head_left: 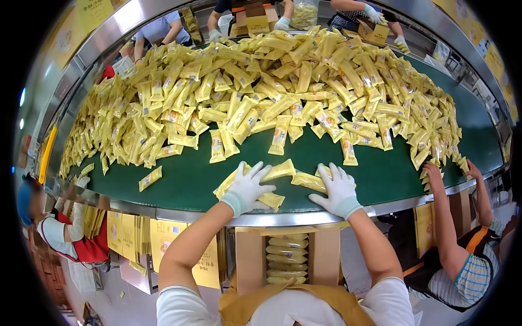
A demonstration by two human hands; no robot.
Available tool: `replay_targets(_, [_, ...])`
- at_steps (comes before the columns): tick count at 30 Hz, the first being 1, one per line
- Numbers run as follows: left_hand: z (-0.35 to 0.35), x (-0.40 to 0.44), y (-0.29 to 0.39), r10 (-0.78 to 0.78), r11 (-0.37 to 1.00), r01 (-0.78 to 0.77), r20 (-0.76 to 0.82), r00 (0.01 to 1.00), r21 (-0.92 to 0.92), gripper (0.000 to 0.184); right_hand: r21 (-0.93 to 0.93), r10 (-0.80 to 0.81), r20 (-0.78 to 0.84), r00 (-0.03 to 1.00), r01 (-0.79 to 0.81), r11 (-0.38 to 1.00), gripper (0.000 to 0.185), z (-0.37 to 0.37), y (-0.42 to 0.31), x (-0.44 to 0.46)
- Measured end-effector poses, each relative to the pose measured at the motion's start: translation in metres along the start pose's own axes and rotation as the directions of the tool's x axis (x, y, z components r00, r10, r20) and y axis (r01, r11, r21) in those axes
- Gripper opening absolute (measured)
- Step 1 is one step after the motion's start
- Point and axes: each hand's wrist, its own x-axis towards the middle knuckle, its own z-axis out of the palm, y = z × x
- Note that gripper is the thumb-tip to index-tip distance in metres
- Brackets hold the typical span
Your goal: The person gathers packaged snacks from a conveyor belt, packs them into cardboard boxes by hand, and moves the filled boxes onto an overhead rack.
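Note:
My left hand (246, 191), in a white glove, lies on the green belt (187, 185) with its fingers spread over a few yellow wrapped packets. One packet (280, 169) pokes out past its fingertips. My right hand (337, 193), gloved the same way, is also spread and touches a yellow packet (308, 182) beside its thumb and fingers. Neither hand is closed round anything. Below the belt edge, between my arms, an open cardboard box (251, 252) holds a column of several packets (286, 251) lying flat.
A large heap of packets (272, 81) covers the far side of the belt. A metal rim (288, 218) runs along the near edge. Co-workers stand at left, right and across; one person's bare hand (433, 176) touches packets at right. Flattened cartons (128, 233) stand at lower left.

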Motion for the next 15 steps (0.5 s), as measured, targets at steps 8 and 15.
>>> replay_targets(8, [-0.028, 0.012, 0.017, -0.361, 0.813, 0.246, -0.125, 0.924, -0.528, 0.06, 0.229, 0.188, 0.007, 0.982, -0.184, 0.956, 0.054, -0.006, 0.047, -0.034])
replay_targets(15, [-0.003, 0.075, 0.023, -0.474, 0.863, 0.492, 0.155, 0.867, -0.112, 0.047, 0.385, 0.033, -0.127, 0.991, 0.018, 0.923, 0.055, -0.021, -0.002, 0.001])
